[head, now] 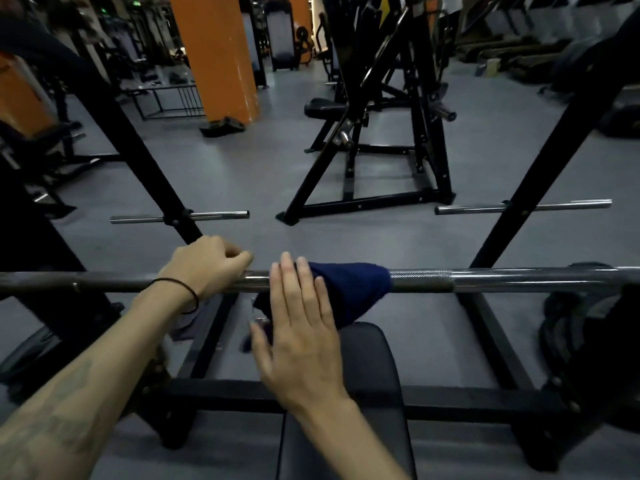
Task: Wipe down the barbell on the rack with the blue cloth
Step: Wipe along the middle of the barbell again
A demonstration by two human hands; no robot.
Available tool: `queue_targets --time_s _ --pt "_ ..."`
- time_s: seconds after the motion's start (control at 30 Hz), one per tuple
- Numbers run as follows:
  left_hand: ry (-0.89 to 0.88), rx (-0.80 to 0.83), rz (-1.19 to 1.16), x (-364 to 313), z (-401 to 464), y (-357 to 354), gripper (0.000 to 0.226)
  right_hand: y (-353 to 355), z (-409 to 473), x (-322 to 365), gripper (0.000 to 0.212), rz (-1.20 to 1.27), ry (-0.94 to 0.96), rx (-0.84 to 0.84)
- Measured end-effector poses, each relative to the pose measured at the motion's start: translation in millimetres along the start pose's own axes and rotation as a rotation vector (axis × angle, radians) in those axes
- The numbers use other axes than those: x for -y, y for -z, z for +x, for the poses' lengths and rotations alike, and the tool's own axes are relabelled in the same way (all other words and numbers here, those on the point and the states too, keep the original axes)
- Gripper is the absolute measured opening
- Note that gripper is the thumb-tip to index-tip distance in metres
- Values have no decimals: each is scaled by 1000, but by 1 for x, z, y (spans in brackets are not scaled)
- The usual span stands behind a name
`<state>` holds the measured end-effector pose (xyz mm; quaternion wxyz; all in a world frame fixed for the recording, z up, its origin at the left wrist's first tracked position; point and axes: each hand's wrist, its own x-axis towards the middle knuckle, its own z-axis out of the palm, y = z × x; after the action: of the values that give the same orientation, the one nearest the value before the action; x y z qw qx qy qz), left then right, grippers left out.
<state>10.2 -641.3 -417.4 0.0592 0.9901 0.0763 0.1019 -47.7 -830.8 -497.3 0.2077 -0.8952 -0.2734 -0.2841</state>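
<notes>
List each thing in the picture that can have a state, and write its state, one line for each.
Barbell: lies level on the rack, no plates visible.
Cloth: draped over the barbell, hanging down toward the bench.
Left hand: fingers curled over the barbell, gripping it.
Right hand: fingers straight, flat against the cloth.
Bench: under the barbell, nothing lies on it.

Long steel barbell (502, 280): glossy chrome, smooth, with a rough knurled band right of centre. Dark blue cloth (349, 289): soft, matt fabric. Black rack frame (485, 327): painted metal, dull sheen. Black padded bench (374, 393): smooth vinyl-like cover, faint sheen. Grey floor (242, 168): matt.
</notes>
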Motion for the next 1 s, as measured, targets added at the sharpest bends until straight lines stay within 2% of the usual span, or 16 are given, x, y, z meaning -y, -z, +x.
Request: queue_targets --time_s 0.17,0.3,0.4,0.5,0.63,0.7,0.87,1.0 --pt "-19 65 18 1 -10 3 61 52 -28 -77 68 -99 27 63" --pt "8 166 69 -3 -9 10 56 103 -44 -139 66 -159 -181 102" --pt "10 190 43 -6 -8 11 53 112 -41 -129 69 -142 -319 119" --pt "8 182 54 -8 -6 9 51 98 -22 -89 80 -116 -405 169" --pt "3 163 59 -9 -1 10 48 65 12 -18 84 -59 -160 347" --pt "8 143 23 -13 -2 12 46 57 25 1 82 -40 -108 385" --pt "17 147 -20 -13 -7 20 51 81 8 -39 73 -41 -98 398" --pt "39 152 -43 -12 -9 22 47 116 -12 -95 68 -89 -231 374"
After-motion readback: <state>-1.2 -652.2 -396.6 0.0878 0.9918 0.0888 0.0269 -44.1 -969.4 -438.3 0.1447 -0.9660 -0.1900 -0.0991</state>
